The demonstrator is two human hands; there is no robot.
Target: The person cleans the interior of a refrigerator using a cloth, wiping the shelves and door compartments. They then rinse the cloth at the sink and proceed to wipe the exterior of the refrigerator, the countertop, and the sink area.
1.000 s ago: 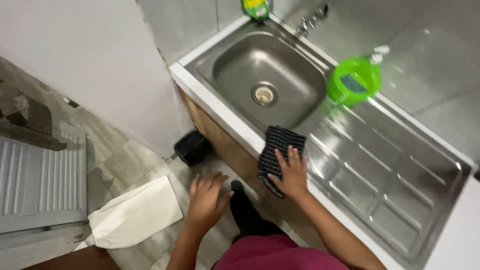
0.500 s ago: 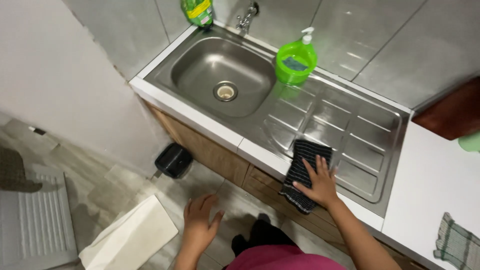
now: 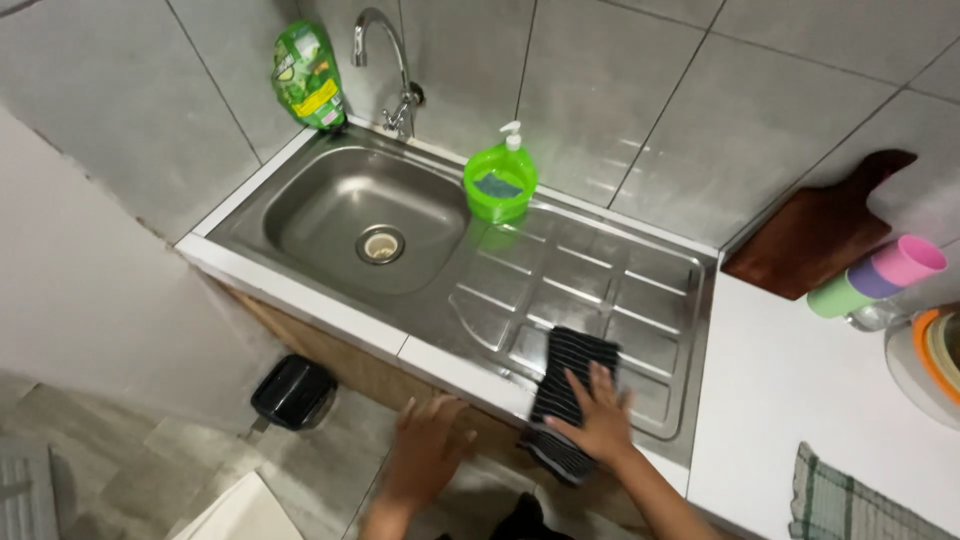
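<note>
In the head view, a dark striped cloth [image 3: 566, 385] is pressed flat under the right hand [image 3: 598, 420], whose fingers are spread wide over it; nothing is pinched or closed upon, the cloth being held down only by the palm and fingers. The cloth lies at the near edge of the steel draining board [image 3: 640, 290], one end on the ribbed metal ahead of the fingertips and the other end hanging over the white counter edge below the wrist. The wiping is judged to be partway through: the cloth sits at the front of the board, and the ribbed panels beyond the hand and the sink bowl [image 3: 350, 215] far to the left are not covered by it. Whether those parts are wet or dry cannot be told.

The left hand [image 3: 425, 465] is held loosely open, empty, just left of the cloth and below the counter edge; its outline is blurred.

The cloth looks thin and soft, dark with fine pale stripes, and is folded into a narrow strip.
</note>
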